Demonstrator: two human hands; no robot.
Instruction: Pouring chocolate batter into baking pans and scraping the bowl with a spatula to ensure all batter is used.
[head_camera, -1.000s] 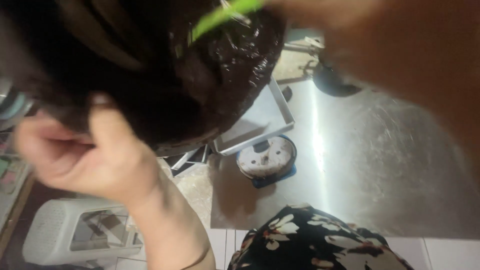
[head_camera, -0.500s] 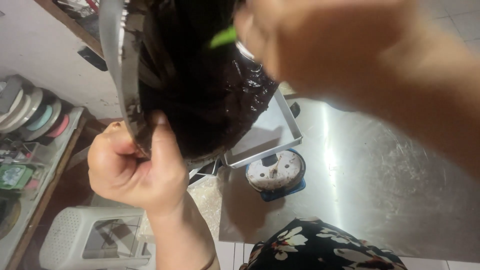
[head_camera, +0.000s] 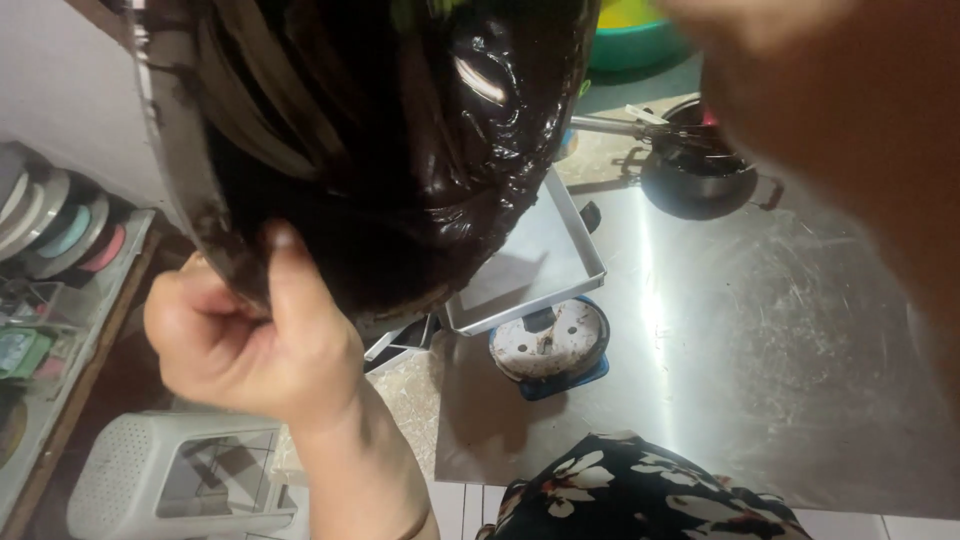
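My left hand (head_camera: 250, 340) grips the rim of a tilted metal bowl (head_camera: 170, 150), thumb pressed inside the edge. Thick, glossy dark chocolate batter (head_camera: 400, 170) fills the bowl, which hangs above a rectangular metal tray (head_camera: 560, 260). The tray rests on a kitchen scale with a round dial (head_camera: 550, 345). My right hand (head_camera: 800, 70) is a close, blurred shape at the upper right, beside the bowl. Its fingers are out of focus, and what it holds is not visible.
A scratched steel counter (head_camera: 780, 380) spreads to the right. At its far edge stand a dark pan (head_camera: 700, 165) and a green bowl (head_camera: 630, 35). A white plastic basket (head_camera: 170, 470) sits on the floor, beside a shelf of round lids (head_camera: 50, 230). My floral clothing (head_camera: 640, 500) shows below.
The bowl has tipped further and come closer, so the batter fills more of the view. The green spatula seen in my right hand earlier has left view; my left hand keeps its grip.
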